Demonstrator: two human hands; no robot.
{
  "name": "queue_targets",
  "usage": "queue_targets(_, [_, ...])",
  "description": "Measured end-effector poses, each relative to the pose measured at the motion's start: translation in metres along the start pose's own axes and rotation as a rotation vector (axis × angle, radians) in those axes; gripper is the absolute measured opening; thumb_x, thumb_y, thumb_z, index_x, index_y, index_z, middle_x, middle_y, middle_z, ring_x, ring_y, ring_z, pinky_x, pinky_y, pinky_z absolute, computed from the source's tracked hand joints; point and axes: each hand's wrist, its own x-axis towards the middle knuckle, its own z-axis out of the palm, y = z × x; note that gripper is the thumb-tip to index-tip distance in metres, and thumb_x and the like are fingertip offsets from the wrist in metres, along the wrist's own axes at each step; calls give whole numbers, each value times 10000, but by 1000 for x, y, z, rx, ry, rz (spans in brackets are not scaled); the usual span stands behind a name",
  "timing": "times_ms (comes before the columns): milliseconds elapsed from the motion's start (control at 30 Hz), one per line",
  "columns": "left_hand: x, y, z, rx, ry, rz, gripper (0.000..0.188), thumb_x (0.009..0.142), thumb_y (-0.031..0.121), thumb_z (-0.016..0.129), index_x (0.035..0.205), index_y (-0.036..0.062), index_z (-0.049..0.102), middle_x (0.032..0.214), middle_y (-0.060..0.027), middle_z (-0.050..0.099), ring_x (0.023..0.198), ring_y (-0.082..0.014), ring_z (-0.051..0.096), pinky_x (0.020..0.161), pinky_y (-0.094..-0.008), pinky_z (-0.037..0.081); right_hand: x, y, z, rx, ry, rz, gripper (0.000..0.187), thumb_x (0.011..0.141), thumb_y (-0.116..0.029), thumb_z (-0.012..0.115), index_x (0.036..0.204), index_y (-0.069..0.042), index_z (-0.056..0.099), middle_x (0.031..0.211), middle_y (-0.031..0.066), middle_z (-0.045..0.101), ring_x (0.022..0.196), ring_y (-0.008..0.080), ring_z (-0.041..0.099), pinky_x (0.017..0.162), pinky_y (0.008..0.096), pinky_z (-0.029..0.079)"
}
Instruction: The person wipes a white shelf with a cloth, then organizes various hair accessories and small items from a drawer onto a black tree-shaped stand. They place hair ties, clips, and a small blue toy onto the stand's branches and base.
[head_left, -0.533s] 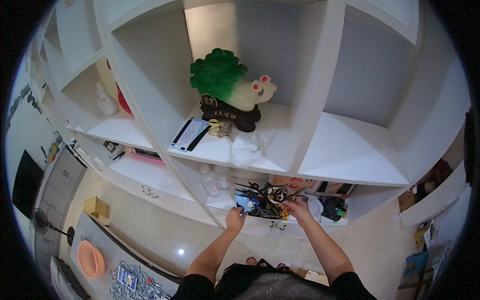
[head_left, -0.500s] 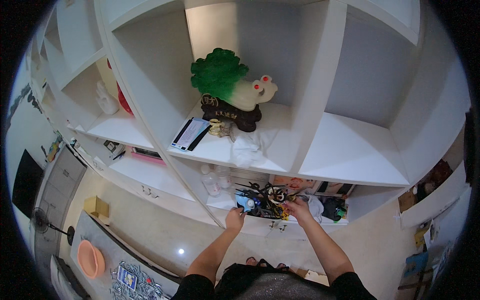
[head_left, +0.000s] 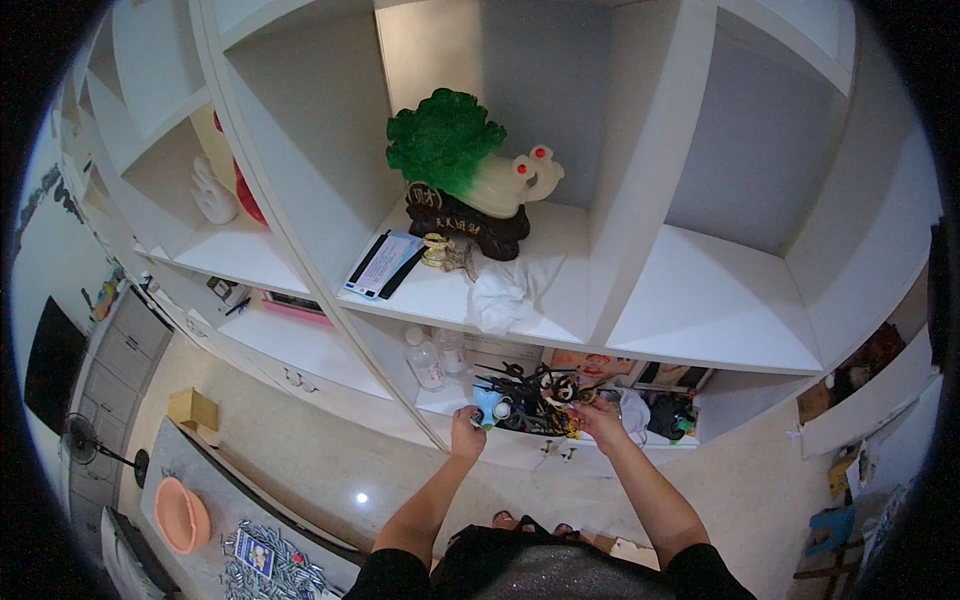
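Observation:
On the lower shelf lies a tangled heap of dark, thin items, several of them like black straps or handles. My left hand is closed at the heap's left side, on a light blue object with a white round part. What kind of object it is, I cannot tell. At the heap's right side my right hand has its fingers pinched by a small brownish ring-shaped thing; what is between the fingertips is too small to make out. A black-and-white round item sits among the heap.
Clear bottles stand left of the heap; a black bag lies right. Above, a shelf bears a green-and-white cabbage ornament, cards and a white cloth. Behind me at left, a table holds an orange basin and metal pieces.
The light blue object at my left hand has tilted, and its white round part shows differently. My left hand has shifted slightly; my right hand stays nearly in place. The view has moved a little.

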Motion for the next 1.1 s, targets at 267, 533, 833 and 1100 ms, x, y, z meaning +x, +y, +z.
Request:
queue_targets(267, [2, 16, 9, 22, -55, -157, 396, 567, 204, 807, 823, 1, 584, 971, -193, 525, 946, -347, 508, 811, -390, 451, -4, -5, 5, 35, -34, -29, 305, 815, -80, 642, 1086, -51, 504, 1027, 86, 607, 938, 196, 606, 760, 319, 505])
queue_targets(533, [4, 1, 20, 83, -98, -6, 255, 603, 235, 789, 722, 38, 680, 1026, -238, 598, 1051, -360, 518, 867, -398, 426, -5, -12, 7, 95, -55, -46, 420, 806, -6, 624, 1169, -41, 415, 1047, 113, 597, 956, 215, 600, 767, 328, 509])
queue_targets(833, [5, 13, 16, 230, -54, 85, 300, 592, 350, 791, 694, 81, 707, 1108, -258, 573, 994, -358, 563, 942, -441, 374, -8, -12, 8, 146, -80, -39, 427, 808, -5, 623, 1182, -69, 429, 1087, 95, 567, 971, 205, 590, 774, 319, 521])
queue_targets(1100, [8, -9, 19, 207, 10, 112, 256, 671, 302, 753, 729, 57, 710, 1090, -209, 606, 1051, -323, 557, 967, -435, 333, -7, -9, 4, 147, -77, 10, 351, 813, -27, 626, 1133, -66, 484, 1058, 73, 588, 973, 198, 591, 750, 316, 510])
